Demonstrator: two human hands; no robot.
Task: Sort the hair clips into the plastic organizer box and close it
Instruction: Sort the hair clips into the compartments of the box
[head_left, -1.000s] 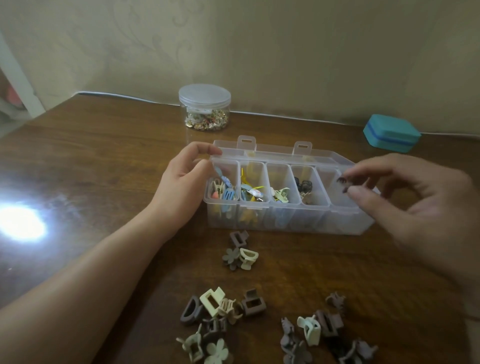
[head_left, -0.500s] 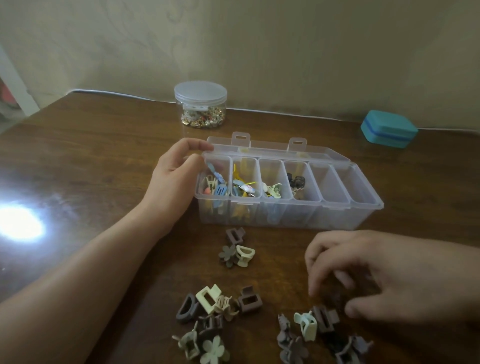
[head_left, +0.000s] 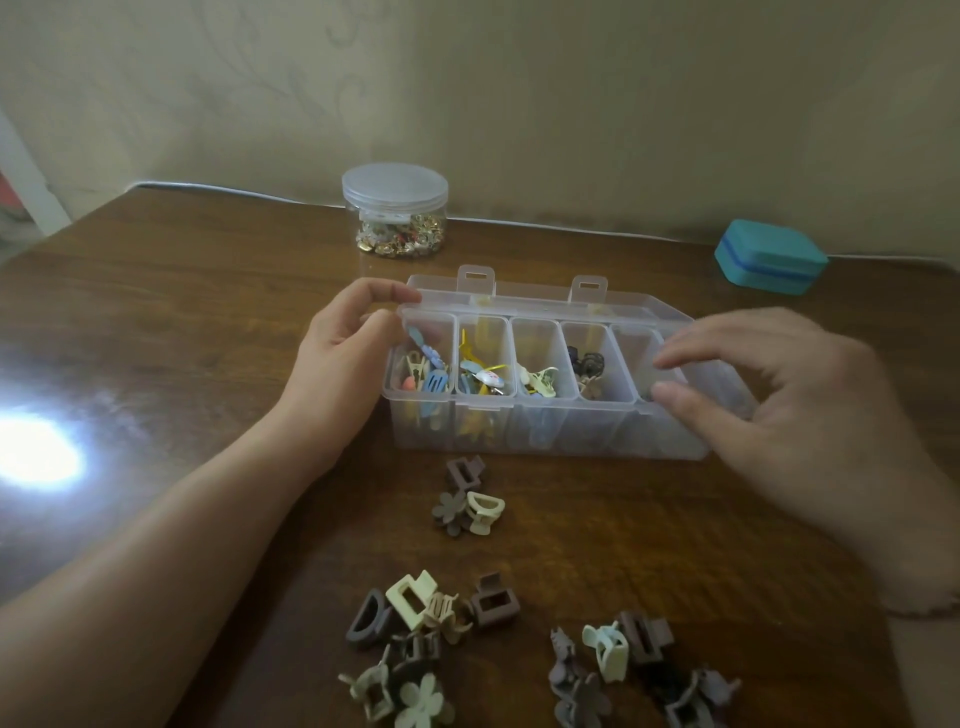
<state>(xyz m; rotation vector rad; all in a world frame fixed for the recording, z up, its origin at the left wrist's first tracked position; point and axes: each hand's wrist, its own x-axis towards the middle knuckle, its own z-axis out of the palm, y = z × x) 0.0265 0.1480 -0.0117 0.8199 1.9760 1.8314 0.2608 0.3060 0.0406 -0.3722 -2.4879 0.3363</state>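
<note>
The clear plastic organizer box (head_left: 571, 436) stands open mid-table, its lid (head_left: 535, 302) folded back. Its left compartments hold coloured clips, the fourth holds dark ones. My left hand (head_left: 343, 358) grips the box's left end, thumb and forefinger on the corner. My right hand (head_left: 789, 415) hovers over the rightmost compartments, fingers spread, with nothing visible between them. Loose hair clips lie in front of the box: a small trio (head_left: 467, 504), a brown and cream pile (head_left: 415, 634) and a grey-brown pile (head_left: 623, 665).
A round clear jar (head_left: 395, 213) of gold trinkets stands behind the box near the wall. A teal case (head_left: 771, 258) sits at the back right. A bright glare spot (head_left: 36, 447) marks the wooden table at the left.
My right hand dropped to the clip pile at the front right, then rose back to the box's right end. My left hand has stayed on the box.
</note>
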